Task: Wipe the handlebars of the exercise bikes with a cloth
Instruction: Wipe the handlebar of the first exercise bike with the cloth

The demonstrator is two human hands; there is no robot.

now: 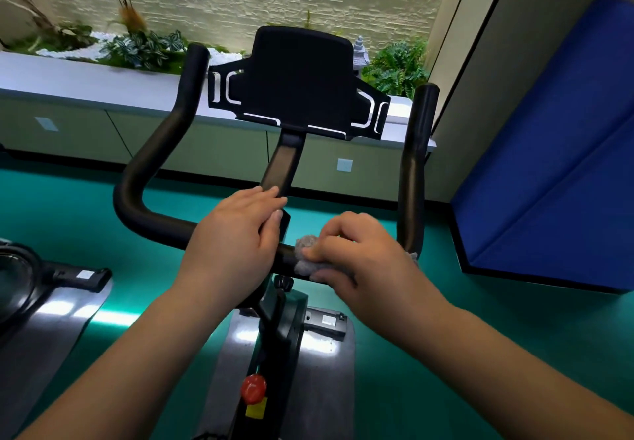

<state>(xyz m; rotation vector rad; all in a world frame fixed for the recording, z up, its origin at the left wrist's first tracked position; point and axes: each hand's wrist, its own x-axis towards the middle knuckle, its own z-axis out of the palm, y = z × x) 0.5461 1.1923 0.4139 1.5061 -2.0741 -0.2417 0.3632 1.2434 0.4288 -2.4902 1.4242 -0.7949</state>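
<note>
The black handlebar (pixel 151 179) of an exercise bike curves up on both sides of a black tablet holder (pixel 298 86). My left hand (pixel 236 244) grips the centre of the crossbar by the holder's stem, fingers curled over it. Just to its right, my right hand (pixel 356 258) holds a grey cloth (pixel 305 258) wrapped round the crossbar. Most of the cloth is hidden under my fingers. The right upright grip (pixel 417 165) rises behind that hand.
A red knob (pixel 254 388) sits on the bike frame below. Part of a second bike (pixel 51 278) stands at the left on a grey mat. A blue folded mat (pixel 549 151) leans at the right. A low cabinet (pixel 103 96) with plants runs behind.
</note>
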